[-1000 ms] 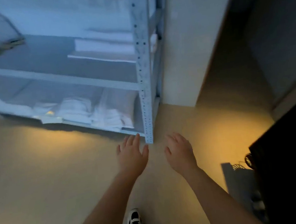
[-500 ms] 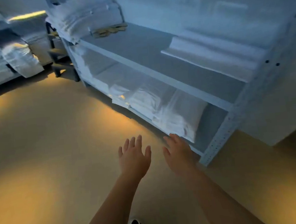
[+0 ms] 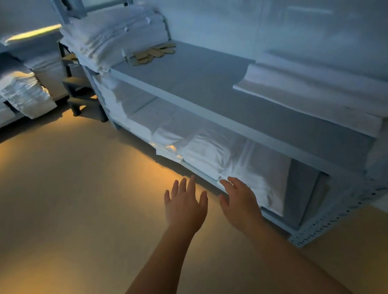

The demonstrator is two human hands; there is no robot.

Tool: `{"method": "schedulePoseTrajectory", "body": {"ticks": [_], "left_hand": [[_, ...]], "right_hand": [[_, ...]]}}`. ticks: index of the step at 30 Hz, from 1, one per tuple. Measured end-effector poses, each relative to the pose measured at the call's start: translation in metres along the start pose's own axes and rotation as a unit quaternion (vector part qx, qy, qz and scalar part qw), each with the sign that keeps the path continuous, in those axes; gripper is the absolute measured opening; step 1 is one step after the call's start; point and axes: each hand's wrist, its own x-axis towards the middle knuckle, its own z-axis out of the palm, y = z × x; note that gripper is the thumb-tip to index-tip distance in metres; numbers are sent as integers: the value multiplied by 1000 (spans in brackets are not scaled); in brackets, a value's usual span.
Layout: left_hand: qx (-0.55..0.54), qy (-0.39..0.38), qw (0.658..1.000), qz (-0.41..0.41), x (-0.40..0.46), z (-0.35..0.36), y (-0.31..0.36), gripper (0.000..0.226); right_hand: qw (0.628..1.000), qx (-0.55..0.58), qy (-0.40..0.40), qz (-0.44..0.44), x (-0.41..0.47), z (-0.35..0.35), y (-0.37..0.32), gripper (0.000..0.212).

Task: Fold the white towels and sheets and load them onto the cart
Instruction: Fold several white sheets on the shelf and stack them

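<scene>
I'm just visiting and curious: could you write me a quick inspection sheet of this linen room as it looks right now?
Surface: grey middle shelf of a metal rack, mostly bare.
Job's things: tall stack of folded white linen at the shelf's far end; folded sheets at its near end; white bundles on the bottom shelf.
Clutter: small tan pieces beside the tall stack; too blurred to identify.
Hands: left hand and right hand open, empty, held out before the bottom shelf.
Cables: nothing seen.
Surroundings: tan floor; more white linen on racks at far left.
</scene>
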Motion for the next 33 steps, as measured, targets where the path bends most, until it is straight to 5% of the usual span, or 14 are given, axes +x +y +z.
{"method": "schedulePoseTrajectory", "body": {"ticks": [11,20,33], "left_hand": [[17,-11,996,89,159,13,49,62],[44,-22,984,168,341,27,126,61],[102,-60,943,311,501,97,245,64]], "right_hand": [[997,-7,39,62,140,-12,49,48],[987,19,91,128,287,-56,141,46],[947,-57,129,288,366,-125,320,59]]}}
